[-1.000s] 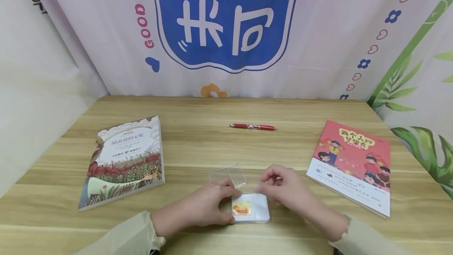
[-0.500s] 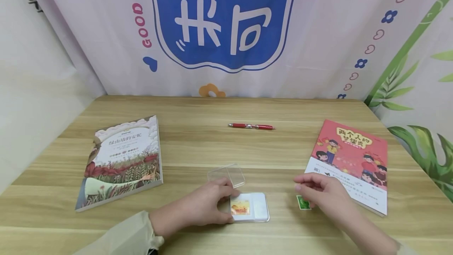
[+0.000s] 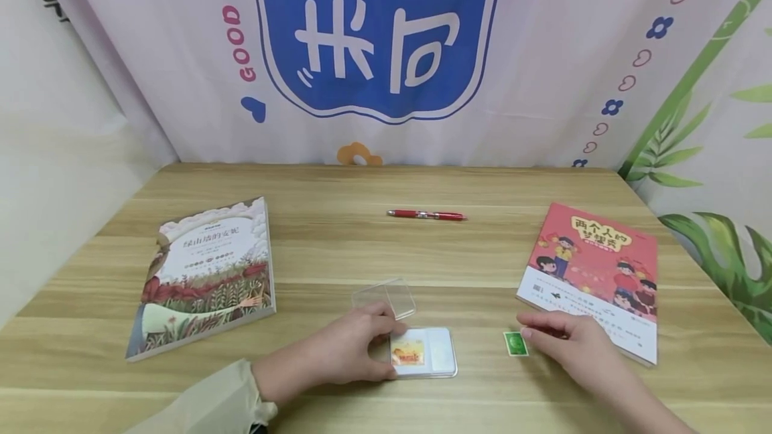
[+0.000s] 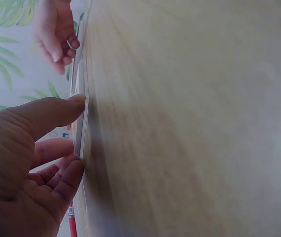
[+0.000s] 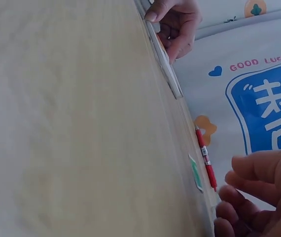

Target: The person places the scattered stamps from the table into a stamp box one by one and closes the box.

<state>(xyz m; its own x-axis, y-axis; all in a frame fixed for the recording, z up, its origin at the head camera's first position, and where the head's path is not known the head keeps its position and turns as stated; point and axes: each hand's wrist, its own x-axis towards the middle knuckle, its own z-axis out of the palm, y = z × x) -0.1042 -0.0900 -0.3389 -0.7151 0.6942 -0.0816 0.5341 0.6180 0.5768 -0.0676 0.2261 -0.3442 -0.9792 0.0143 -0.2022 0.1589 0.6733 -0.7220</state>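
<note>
A flat clear plastic case (image 3: 443,353) with a white insert lies on the table, and a yellow-and-red stamp (image 3: 408,352) sits in its left half. My left hand (image 3: 338,348) grips the case's left edge between thumb and fingers, as the left wrist view also shows. A small green stamp (image 3: 515,343) lies flat on the wood to the right of the case. Beside that stamp is my right hand (image 3: 573,347), fingers loosely bent and holding nothing. In the right wrist view its thumb and fingers stand apart from the green stamp (image 5: 195,173).
A clear plastic cover (image 3: 392,293) lies just behind the case. Farther back is a red pen (image 3: 426,215). One book (image 3: 208,273) lies at the left and a pink-and-white book (image 3: 594,273) at the right, close to my right hand.
My right hand has moved right from beside the case to the book's near edge. The green stamp, partly covered by it half a second ago, now lies uncovered. My left hand keeps its grip.
</note>
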